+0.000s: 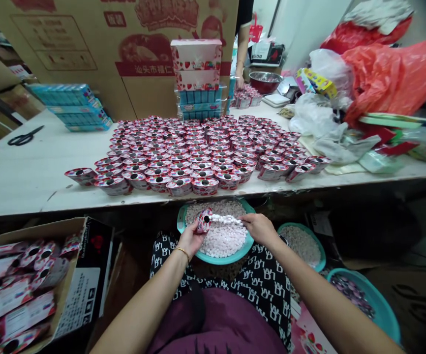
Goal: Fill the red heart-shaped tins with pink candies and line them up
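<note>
My left hand (pixel 191 238) is closed round a small red-and-white printed box (pixel 204 221) with a round hole facing up. My right hand (pixel 259 227) pinches a row of small white candies (pixel 227 220), whose end touches the box's hole. Both hands hover over a teal basin (pixel 183 216) on my lap, filled with pink and white candies. Many identical boxes (pixel 201 150) stand in rows on the white table (pixel 24 172) just beyond.
A cardboard carton (pixel 46 275) of flat printed boxes sits at lower left. Two more teal basins (pixel 318 248) (pixel 379 305) lie at lower right. Scissors (pixel 24 136), blue packs (pixel 76 105), stacked boxes (pixel 197 73), plastic bags (pixel 382 73) and another person's arm (pixel 240 54) are farther back.
</note>
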`<action>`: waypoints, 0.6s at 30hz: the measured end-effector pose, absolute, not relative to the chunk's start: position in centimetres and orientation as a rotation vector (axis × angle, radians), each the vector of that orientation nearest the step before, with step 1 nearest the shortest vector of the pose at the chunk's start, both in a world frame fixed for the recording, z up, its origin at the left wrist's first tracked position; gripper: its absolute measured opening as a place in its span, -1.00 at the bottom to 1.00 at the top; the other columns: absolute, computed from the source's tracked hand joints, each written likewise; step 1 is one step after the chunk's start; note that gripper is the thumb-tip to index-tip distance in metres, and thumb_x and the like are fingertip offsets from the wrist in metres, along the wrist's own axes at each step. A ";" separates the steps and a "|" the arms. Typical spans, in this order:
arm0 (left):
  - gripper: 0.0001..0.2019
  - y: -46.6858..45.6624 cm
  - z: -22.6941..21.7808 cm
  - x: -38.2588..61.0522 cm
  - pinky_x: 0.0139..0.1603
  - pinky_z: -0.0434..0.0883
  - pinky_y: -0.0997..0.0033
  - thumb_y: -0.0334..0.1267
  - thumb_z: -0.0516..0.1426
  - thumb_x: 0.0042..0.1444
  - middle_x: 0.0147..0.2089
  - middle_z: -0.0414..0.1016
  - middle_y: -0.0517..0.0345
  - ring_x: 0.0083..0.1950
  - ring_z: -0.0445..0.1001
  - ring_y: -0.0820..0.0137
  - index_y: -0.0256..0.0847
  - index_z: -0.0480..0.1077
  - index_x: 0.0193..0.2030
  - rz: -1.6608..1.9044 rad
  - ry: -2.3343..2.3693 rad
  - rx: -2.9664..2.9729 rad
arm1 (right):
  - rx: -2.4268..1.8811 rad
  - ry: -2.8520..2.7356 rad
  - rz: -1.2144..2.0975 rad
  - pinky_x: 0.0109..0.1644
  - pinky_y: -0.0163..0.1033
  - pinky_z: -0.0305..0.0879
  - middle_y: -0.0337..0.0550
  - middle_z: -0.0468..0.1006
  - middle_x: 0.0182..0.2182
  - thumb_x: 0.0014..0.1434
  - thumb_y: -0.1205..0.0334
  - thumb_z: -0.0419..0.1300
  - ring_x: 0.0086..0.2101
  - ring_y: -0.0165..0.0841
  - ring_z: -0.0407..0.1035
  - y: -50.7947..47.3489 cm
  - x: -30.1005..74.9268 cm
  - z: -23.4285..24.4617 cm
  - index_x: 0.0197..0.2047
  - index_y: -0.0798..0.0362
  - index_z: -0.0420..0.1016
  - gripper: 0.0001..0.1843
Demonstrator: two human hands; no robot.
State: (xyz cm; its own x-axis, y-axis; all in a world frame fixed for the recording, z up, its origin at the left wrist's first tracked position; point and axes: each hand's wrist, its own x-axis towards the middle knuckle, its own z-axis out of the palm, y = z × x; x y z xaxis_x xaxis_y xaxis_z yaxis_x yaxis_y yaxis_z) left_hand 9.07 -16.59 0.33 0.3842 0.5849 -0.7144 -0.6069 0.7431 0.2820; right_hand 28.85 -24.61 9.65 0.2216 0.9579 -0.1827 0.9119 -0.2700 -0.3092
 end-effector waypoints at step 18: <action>-0.89 -15.6 0.8 6.3 -0.54 0.41 0.50 -0.54 0.04 0.01 -0.47 0.45 0.09 -0.56 0.40 0.50 -0.33 0.34 -0.37 0.946 0.973 0.169 | -2.650 -1.967 0.377 -0.25 -0.27 0.21 0.04 0.50 -0.30 0.10 0.46 -0.13 -0.25 -0.28 0.39 -24.0 26.6 8.1 -0.20 0.11 0.44 -0.65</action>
State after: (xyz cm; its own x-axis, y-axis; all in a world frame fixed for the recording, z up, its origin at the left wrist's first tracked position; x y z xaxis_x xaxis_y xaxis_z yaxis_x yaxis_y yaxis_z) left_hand 6.26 -15.61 0.76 0.2137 0.7476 -0.6289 -0.6073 0.6059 0.5139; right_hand 26.62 -24.01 8.05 0.2789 0.9168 -0.2857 0.9575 -0.2883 0.0096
